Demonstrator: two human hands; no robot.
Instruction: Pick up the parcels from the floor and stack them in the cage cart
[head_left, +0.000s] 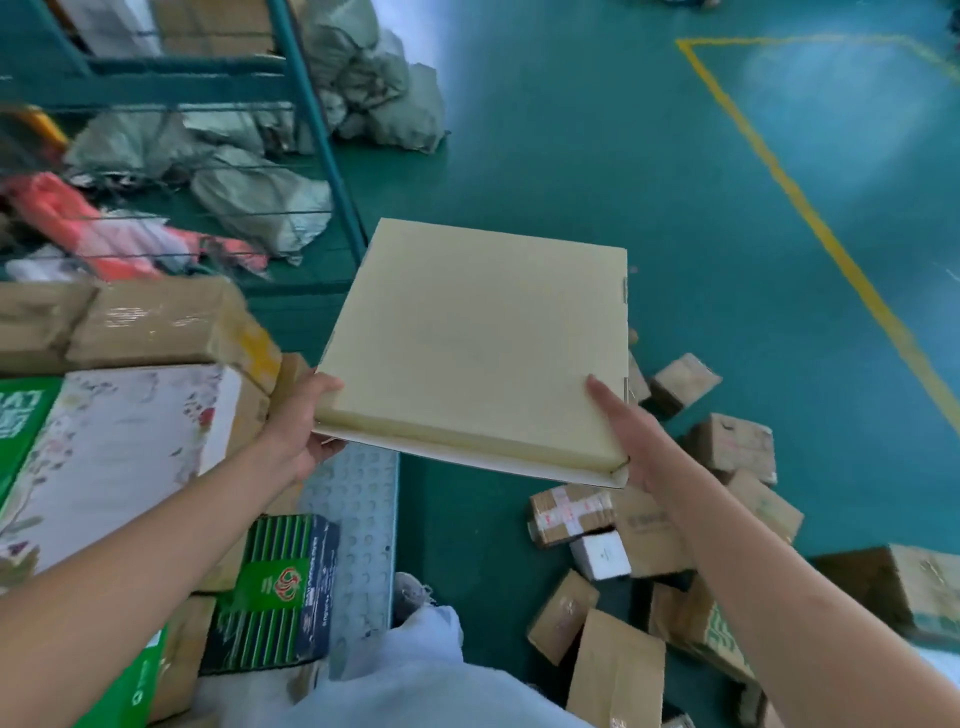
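Two hands hold our flat yellow box (472, 343): left hand (304, 426) and right hand (631, 441) clamped on its near corners. It looks light, stiff; we should grip the edges.

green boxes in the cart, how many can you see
3. One green box at the left edge beside the floral box, one dark green box under the left forearm, one bright green box at the bottom left. Others may be hidden.

We are seeing a pale yellow parcel (478, 343) over a teal floor (623, 156) — its line (810, 218) yellow. Brown cartons (727, 447) are lying there — one box (119, 441) showing a floral white print.
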